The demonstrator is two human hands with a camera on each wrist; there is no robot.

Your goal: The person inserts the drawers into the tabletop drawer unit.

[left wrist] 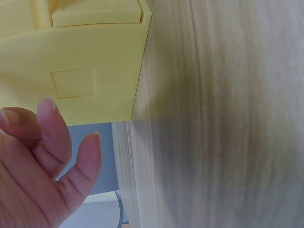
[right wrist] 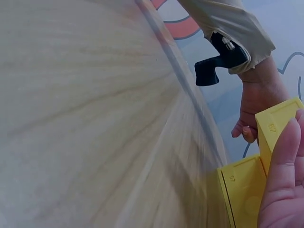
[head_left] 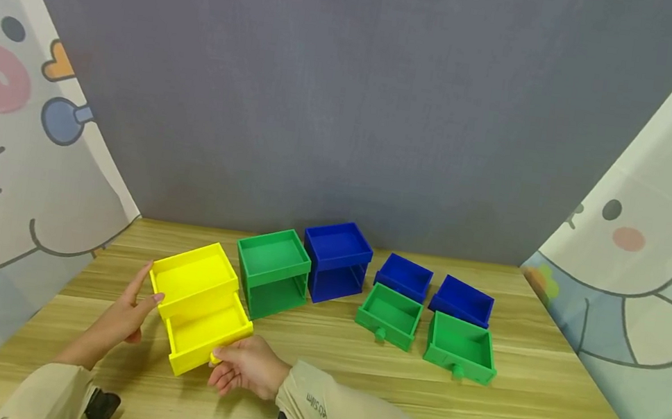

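At the left of the table stands a yellow drawer cabinet [head_left: 192, 278] with a shallow tray top. One yellow drawer [head_left: 209, 328] projects from its front, its inside bare. The right hand [head_left: 250, 365] pinches that drawer's round knob [head_left: 215, 359] between thumb and fingertips. On the cabinet's left side, the left hand [head_left: 125, 309] holds it, thumb by the front edge and forefinger along the side. The left wrist view shows the cabinet's flat side wall [left wrist: 95, 57], with the hand's other fingers loosely bent beside it.
Right of the yellow cabinet stand a green cabinet frame [head_left: 275, 258] and a blue one [head_left: 339, 245], both with hollow fronts. Further right lie two blue drawers [head_left: 403, 277] and two green drawers [head_left: 388, 316]. A grey backdrop [head_left: 349, 99] closes the table's far edge.
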